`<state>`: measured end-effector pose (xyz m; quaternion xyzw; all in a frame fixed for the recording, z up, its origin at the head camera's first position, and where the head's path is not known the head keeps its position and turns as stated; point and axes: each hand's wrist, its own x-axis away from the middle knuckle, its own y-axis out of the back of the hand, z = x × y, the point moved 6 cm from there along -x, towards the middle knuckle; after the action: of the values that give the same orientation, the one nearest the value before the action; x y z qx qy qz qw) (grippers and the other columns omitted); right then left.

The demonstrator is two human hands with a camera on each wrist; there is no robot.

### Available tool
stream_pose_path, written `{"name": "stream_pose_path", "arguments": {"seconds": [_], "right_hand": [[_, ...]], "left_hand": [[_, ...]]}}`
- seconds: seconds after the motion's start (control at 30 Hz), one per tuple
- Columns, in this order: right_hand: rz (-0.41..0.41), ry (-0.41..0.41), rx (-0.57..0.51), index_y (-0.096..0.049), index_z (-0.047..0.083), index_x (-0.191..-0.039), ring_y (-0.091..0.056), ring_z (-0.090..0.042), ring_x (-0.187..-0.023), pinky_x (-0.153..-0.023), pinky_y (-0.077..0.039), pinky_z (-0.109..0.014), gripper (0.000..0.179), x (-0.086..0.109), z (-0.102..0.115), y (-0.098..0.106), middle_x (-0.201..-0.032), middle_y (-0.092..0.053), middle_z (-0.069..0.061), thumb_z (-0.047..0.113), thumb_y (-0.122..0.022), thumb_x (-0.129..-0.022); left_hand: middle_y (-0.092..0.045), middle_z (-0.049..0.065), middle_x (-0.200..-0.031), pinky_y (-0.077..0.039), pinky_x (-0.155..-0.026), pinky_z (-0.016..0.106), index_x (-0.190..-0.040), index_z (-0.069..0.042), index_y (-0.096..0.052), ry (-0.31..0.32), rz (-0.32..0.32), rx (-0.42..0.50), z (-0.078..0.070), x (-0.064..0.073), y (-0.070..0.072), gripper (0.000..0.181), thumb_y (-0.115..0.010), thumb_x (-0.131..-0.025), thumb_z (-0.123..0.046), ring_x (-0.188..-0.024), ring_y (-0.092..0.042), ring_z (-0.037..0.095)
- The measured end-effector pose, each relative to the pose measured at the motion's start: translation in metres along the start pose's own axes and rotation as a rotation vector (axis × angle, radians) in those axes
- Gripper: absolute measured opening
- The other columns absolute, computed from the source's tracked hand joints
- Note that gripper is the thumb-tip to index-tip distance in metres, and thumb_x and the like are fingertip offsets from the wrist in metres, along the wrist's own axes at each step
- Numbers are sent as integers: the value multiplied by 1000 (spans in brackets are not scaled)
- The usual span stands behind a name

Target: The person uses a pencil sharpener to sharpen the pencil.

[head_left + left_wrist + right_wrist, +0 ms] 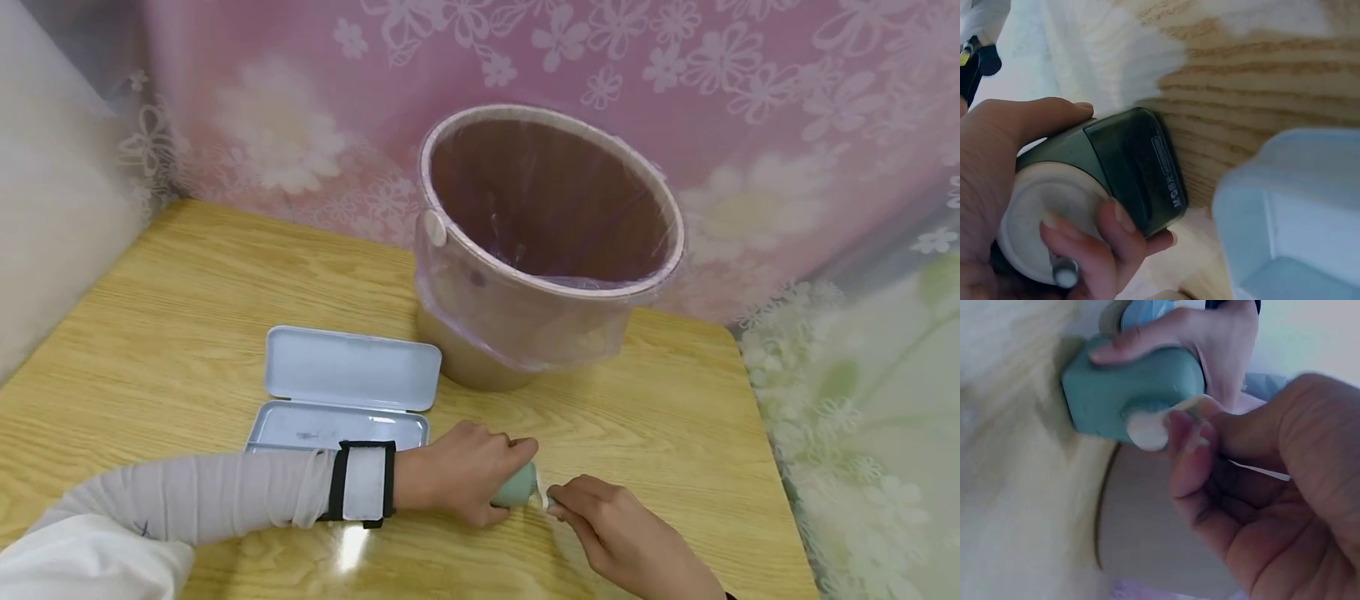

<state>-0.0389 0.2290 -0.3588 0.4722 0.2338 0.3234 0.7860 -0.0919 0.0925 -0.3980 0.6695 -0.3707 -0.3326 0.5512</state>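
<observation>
A green pencil sharpener (516,487) is held by my left hand (468,471) close over the wooden table. In the left wrist view, the sharpener (1054,147) has a dark see-through shavings drawer (1138,169) with M&G lettering. Fingers curl over its cream round front (1054,200), where a small grey knob (1065,273) sticks out. From the other side, my right hand (626,533) pinches the white crank handle (545,498) between thumb and fingers. The right wrist view shows the white crank (1147,431) slightly blurred against the sharpener's back.
A pale blue pencil case (348,367) lies with its lid open, left of my hands and partly behind the left forearm. Behind stands a large bin (487,371) lined with a clear plastic bag (555,333). Flowered curtains (285,125) border the wooden table (675,417).
</observation>
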Motion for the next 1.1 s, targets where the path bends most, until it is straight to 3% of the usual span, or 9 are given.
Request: {"name": "stream_pose_path", "arguments": {"seconds": [0.17,0.27,0.4,0.57,0.8,0.97,1.1], "right_hand": [[-89,-6,75,-71,1,-109,-62,-3,-78,-65,-49,-11,15,-5,0,10,-94,-69,0,1,-65,-96],[-92,-41,53,-71,1,-110,-62,-4,-77,-65,-49,-13,15,-12,-2,11,-95,-70,0,2,-64,-96],[-96,-23,48,-72,-1,-110,-61,-4,-74,-63,-49,-14,16,-23,-8,12,-95,-71,-2,1,-63,-97],[-143,-9,52,-73,-1,-110,-56,0,-70,-60,-48,-16,18,-33,-26,13,-92,-72,-3,-3,-66,-93],[-86,-50,-51,-74,6,-106,-45,7,-62,-56,-44,-17,17,-45,-54,3,-71,-62,2,-1,-61,-97],[-39,-85,-106,-75,9,-106,-45,6,-61,-56,-44,-19,17,-48,-64,-9,-72,-61,2,3,-59,-100],[-25,-124,-92,-75,5,-107,-42,6,-60,-55,-42,-17,18,-45,-65,-23,-72,-62,2,1,-59,-100]], "left_hand": [[-60,-10,-75,-42,-45,20,-108,-17,-51,-34,-26,-46,-3,1,2,54,-78,-79,-54,-49,-52,5],[-61,-10,-77,-45,-47,21,-109,-18,-50,-33,-7,-56,1,3,3,55,-78,-79,-54,-52,-55,6],[-62,-9,-79,-46,-48,24,-111,-18,-49,-17,22,-34,10,4,3,56,-79,-79,-53,-57,-58,7],[-65,-7,-84,-49,-50,25,-115,-17,-50,-39,-7,-35,11,3,4,59,-80,-79,-53,-60,-61,9],[-65,-8,-82,-50,-50,25,-116,-16,-50,-46,-38,-58,9,4,5,61,-79,-78,-55,-59,-61,10],[-65,-8,-81,-49,-49,25,-120,-16,-51,-29,-30,-62,10,4,5,63,-78,-79,-55,-58,-60,10],[-65,-7,-83,-48,-49,25,-119,-17,-52,0,-34,-54,11,6,3,62,-78,-78,-55,-58,-59,10]]}}
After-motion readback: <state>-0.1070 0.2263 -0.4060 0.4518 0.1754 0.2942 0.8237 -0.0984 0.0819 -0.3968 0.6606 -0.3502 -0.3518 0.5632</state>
